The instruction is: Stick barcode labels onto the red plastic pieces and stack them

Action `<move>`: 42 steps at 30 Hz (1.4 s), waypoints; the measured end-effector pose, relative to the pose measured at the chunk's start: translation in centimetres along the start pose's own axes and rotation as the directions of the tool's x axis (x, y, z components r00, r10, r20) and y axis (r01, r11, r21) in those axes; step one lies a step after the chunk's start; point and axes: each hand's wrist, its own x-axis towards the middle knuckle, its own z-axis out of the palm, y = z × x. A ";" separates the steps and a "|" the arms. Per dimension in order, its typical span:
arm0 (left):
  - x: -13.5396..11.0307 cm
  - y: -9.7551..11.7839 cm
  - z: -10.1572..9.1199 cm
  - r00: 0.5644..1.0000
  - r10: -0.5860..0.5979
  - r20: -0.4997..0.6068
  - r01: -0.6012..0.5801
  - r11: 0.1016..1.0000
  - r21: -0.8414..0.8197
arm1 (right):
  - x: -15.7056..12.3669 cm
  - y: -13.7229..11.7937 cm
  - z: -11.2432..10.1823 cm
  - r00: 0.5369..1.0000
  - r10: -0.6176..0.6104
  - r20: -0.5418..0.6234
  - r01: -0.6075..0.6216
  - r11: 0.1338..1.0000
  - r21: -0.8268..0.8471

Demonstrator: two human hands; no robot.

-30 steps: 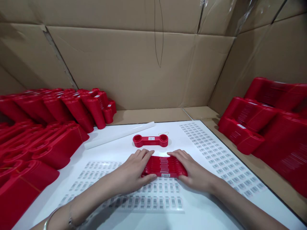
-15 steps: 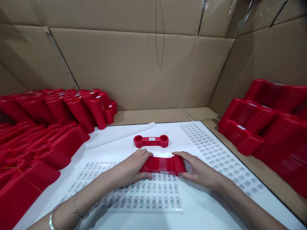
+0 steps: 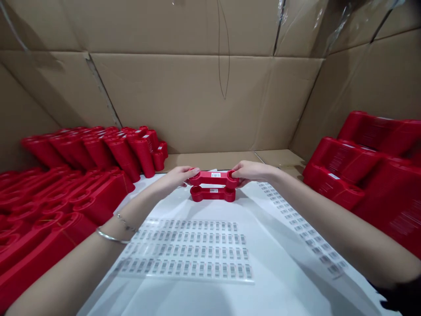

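Both my arms reach far forward over the white table (image 3: 279,281). My left hand (image 3: 179,175) and my right hand (image 3: 250,171) grip the two round ends of a red plastic stack of dumbbell-shaped parts (image 3: 213,177), whose top face shows a small white label. The stack hovers just above and behind a single red part (image 3: 213,193) of the same shape that lies flat on the table with its own label up. A sheet of barcode stickers (image 3: 187,250) lies in front of me, below my forearms.
Long rows of nested red parts fill the left side (image 3: 82,184) and the right side (image 3: 362,175). A second sticker sheet (image 3: 296,224) runs along the table's right. Cardboard walls (image 3: 197,101) close off the back and sides.
Both hands lifted the red stack from the near sticker sheet and carried it away from me, to just above the single red part. The camera tilted slightly.
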 end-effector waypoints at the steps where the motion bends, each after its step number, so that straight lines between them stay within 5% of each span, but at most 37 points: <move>1: 0.1 -0.4 0.5 0.999 -0.025 -0.047 0.022 0.998 -0.051 | 0.6 -0.1 0.0 1.000 0.022 0.019 -0.022 1.000 -0.003; 11: -0.5 -1.9 4.1 0.963 -0.047 -0.267 -0.008 0.979 -0.202 | 2.2 -0.3 1.0 0.978 0.202 0.046 -0.195 0.973 -0.126; 20: 1.5 -4.5 6.6 0.902 -0.022 -0.431 -0.164 0.907 -0.388 | 4.0 0.1 1.3 0.932 0.260 0.255 -0.225 0.962 -0.158; 25: 2.3 -4.9 6.9 0.832 0.022 -0.554 -0.253 0.904 -0.344 | 4.3 0.0 1.1 0.900 0.228 0.372 -0.191 0.972 -0.136; 31: 2.5 -4.7 7.3 0.764 0.076 -0.640 -0.296 0.923 -0.244 | 4.4 -0.2 1.0 0.899 0.218 0.380 -0.172 0.973 -0.154; 35: 2.6 -4.6 7.2 0.751 0.119 -0.650 -0.324 0.923 -0.206 | 3.3 -0.4 -1.1 0.936 0.129 0.327 -0.092 0.988 -0.125; 38: 2.5 -4.6 7.1 0.755 0.131 -0.643 -0.338 0.918 -0.210 | 3.1 0.5 -2.3 0.987 0.015 0.158 0.007 0.990 -0.138; 42: 2.4 -4.7 7.1 0.753 0.118 -0.648 -0.342 0.911 -0.232 | 4.6 3.5 -1.0 0.998 -0.046 -0.044 0.030 0.947 -0.320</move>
